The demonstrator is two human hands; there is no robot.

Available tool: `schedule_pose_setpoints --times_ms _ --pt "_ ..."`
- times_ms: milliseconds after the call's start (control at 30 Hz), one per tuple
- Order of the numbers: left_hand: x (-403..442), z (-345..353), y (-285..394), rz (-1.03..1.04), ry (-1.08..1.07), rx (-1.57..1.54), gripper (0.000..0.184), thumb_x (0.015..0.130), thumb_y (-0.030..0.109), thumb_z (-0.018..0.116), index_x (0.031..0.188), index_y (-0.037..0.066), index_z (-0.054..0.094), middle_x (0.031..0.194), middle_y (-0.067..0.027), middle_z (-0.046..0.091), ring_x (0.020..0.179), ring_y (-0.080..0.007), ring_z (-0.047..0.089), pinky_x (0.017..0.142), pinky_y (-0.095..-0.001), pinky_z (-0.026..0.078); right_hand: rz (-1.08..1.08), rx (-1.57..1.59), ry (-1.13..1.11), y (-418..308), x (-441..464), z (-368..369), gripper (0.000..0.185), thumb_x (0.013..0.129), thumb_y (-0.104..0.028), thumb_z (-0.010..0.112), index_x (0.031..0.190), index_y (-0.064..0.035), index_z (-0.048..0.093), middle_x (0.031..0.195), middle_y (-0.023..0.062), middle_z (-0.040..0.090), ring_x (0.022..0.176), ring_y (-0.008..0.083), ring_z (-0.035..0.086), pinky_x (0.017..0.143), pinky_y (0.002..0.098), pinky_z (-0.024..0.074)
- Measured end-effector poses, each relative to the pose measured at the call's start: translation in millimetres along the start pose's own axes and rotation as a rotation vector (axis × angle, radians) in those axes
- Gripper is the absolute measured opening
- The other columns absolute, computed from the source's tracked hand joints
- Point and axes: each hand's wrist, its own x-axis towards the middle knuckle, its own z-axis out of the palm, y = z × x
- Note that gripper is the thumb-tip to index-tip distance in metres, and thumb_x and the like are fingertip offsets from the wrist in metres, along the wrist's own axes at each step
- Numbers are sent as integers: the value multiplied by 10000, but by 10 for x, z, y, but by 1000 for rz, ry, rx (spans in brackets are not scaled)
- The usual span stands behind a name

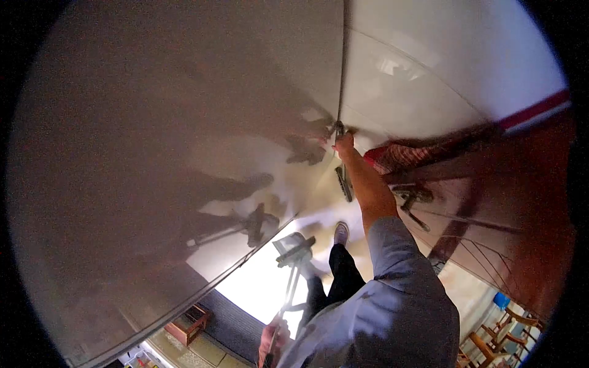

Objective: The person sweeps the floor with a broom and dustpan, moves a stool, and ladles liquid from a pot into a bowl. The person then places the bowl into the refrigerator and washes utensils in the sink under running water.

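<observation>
My left hand is closed round a long thin handle near the bottom. That handle runs up to a pale, flat dustpan-like head with a dark crossbar. My right arm stretches forward, and my right hand is closed on the dark upper end of a second thin handle. Below that hand, a dark narrow brush-like head stands near the pale floor. My shoe is just beneath it.
A large glossy grey panel fills the left and shows reflections. At the right are a patterned red cloth, a dark fitting and wooden chairs. A wooden box stands at the lower left. Bright light falls on the floor.
</observation>
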Motion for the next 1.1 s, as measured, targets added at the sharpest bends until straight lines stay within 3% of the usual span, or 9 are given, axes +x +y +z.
schedule_pose_setpoints --times_ms 200,233,400,433,533,600,867,933,1100 --pt "50 -301 -16 -231 -152 -308 280 987 289 513 1086 27 509 673 -14 431 527 -149 415 450 -288 349 391 1191 694 -304 121 356 246 907 -37 561 1148 -85 572 987 134 653 838 260 638 679 392 539" --pt "54 100 103 -281 71 -271 404 1039 403 425 773 114 517 563 -37 477 447 -144 427 387 -264 298 298 1325 679 -262 557 766 232 892 -59 583 1123 -85 584 963 137 655 800 291 636 698 439 535" --pt "370 -7 314 -143 293 14 373 1051 313 437 752 93 478 559 -7 390 448 -156 357 411 -322 280 151 664 454 -257 384 757 287 946 -242 533 1095 -2 582 1015 126 641 1036 341 572 865 432 481" --pt "410 -172 328 -101 193 164 360 1049 311 443 771 84 474 564 -7 380 450 -161 352 417 -325 284 198 398 905 -352 -118 484 196 987 -184 521 1046 -43 642 904 136 636 816 255 616 724 327 523" --pt "533 -565 406 -165 -19 91 229 1044 239 463 914 51 472 670 -31 467 516 -158 416 423 -320 326 -28 615 1059 -177 69 518 211 903 -147 611 1049 -10 544 865 162 620 855 360 633 695 451 505" --pt "748 -938 391 -244 -146 -36 185 1040 242 434 1044 60 469 668 -25 445 464 -139 355 401 -289 291 76 760 636 -138 -645 -113 241 902 -155 610 1066 8 543 920 197 626 891 381 634 747 449 521" --pt "807 -777 310 -133 97 -50 108 1034 175 417 1130 155 461 699 -44 496 477 -162 448 410 -275 359 356 787 511 99 -1103 -176 250 907 -136 588 1078 44 615 1105 272 648 1008 419 647 840 465 536" --pt "777 -675 298 -117 167 -61 108 1024 160 427 1127 157 462 715 -37 493 477 -159 449 418 -267 357 534 961 1012 5 -1384 -68 305 911 -132 626 1131 71 565 1096 280 646 998 410 658 838 465 531" --pt "781 -504 276 -106 120 -101 124 1006 128 428 1122 158 462 691 -26 456 457 -147 411 400 -274 334 458 1184 989 -47 -1470 415 301 905 -125 656 1112 61 539 1033 242 652 932 375 667 829 464 520"
